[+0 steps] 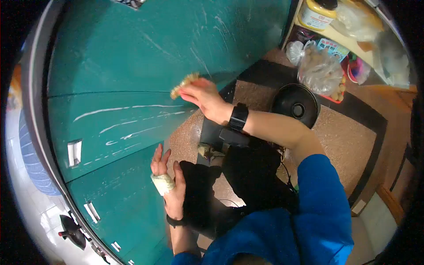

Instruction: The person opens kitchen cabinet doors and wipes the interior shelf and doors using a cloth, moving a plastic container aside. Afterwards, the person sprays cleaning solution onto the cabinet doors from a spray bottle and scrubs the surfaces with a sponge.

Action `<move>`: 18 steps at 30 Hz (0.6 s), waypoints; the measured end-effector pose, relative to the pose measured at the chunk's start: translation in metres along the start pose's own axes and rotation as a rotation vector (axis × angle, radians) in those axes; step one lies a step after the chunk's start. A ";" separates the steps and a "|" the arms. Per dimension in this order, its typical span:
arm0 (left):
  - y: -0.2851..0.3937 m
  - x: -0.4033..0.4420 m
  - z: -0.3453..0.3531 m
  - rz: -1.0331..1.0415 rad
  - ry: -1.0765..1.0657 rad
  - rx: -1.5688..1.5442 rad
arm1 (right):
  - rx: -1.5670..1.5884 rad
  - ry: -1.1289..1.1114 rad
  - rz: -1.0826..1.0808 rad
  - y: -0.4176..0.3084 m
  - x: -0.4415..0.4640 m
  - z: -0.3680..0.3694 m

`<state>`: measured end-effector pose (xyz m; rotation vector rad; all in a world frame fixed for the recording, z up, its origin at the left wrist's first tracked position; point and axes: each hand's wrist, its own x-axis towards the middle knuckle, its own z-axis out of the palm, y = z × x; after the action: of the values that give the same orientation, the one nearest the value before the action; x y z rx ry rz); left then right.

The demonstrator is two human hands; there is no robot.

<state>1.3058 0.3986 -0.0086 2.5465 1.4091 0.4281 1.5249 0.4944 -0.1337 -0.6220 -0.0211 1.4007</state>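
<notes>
My right hand [204,98] pinches a yellowish scrubbing sponge [184,85] at the green panelled front [115,57]. Whitish streaks [128,107] run across the panel left of that hand, and more lie above it. Lower down, my left hand [173,187] has its fingers apart and holds nothing. A pale wrap [163,183] goes round its palm. It is close to the lower green panel, but I cannot tell whether it touches. Dark bands circle both wrists.
White handles [74,153] project from the green panels. At right, a shelf [353,44] bears a yellow-labelled jar [317,15]. Below it are a bulging plastic bag [320,70] and a red basket [338,96]. A round black lidded pot or pan [297,104] stands on the floor.
</notes>
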 end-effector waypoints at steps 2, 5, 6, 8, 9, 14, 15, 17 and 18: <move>0.002 -0.003 -0.008 0.030 0.023 0.008 | 0.044 -0.045 -0.072 -0.037 -0.016 0.032; 0.004 -0.003 -0.013 0.043 0.050 -0.052 | 0.112 -0.067 -0.218 -0.070 -0.028 0.039; 0.003 -0.004 -0.015 0.048 0.061 -0.054 | 0.051 0.013 -0.249 -0.068 -0.019 0.023; 0.001 -0.003 -0.014 0.057 0.084 -0.070 | -0.066 0.151 -0.272 -0.058 -0.002 -0.025; -0.001 -0.003 -0.011 0.058 0.095 -0.082 | -0.079 0.227 -0.274 -0.052 0.013 -0.058; -0.013 -0.002 -0.007 0.027 0.047 -0.054 | 0.015 0.501 -0.539 -0.036 0.130 -0.265; -0.015 0.000 -0.006 0.022 0.051 -0.052 | 0.013 0.496 -0.535 -0.045 0.126 -0.259; -0.019 -0.002 -0.010 -0.015 0.064 -0.037 | -0.247 0.749 -0.602 -0.062 0.105 -0.215; -0.020 -0.002 -0.013 -0.037 0.086 -0.026 | -0.231 0.696 -0.695 -0.062 0.101 -0.201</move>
<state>1.2849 0.4080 -0.0030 2.5053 1.4670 0.5520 1.6755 0.5060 -0.3118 -1.1395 0.1451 0.4691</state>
